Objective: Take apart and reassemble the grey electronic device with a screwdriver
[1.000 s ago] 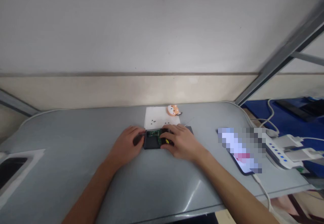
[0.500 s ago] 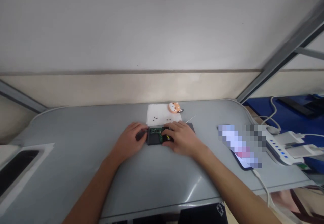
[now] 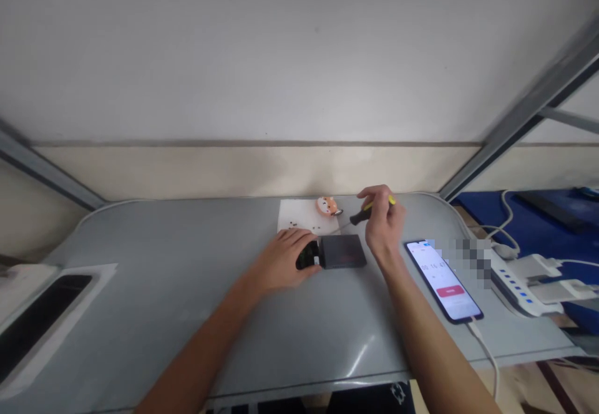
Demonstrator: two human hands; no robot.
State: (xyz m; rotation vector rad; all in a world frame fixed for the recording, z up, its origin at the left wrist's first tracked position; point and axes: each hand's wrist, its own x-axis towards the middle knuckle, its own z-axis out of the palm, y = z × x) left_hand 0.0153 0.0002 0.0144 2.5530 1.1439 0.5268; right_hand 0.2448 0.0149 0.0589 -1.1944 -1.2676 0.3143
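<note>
My right hand point(image 3: 384, 224) grips a screwdriver point(image 3: 360, 216) with a black and yellow handle. Its thin shaft slants down to the left, towards the paper's right edge and just behind a flat dark grey casing point(image 3: 344, 252) lying on the table. My left hand point(image 3: 287, 258) clasps a small dark electronic device point(image 3: 307, 255), thumb on the near side and fingers on the far side. A pale patch shows at the device's right end, against the casing; the palm hides its left part. Behind lies white paper point(image 3: 292, 211) with several tiny dark screws point(image 3: 292, 224).
An orange and white animal-face trinket point(image 3: 326, 206) sits on the paper. To the right are a lit phone point(image 3: 442, 280) on a cable and a white power strip point(image 3: 515, 283) with plugged chargers. At far left, a dark slab point(image 3: 44, 320) lies on white sheets. A wall rises behind.
My right hand has left the device, moved right and up, and taken hold of the screwdriver. My left hand has shifted right onto the device. The dark casing now shows uncovered.
</note>
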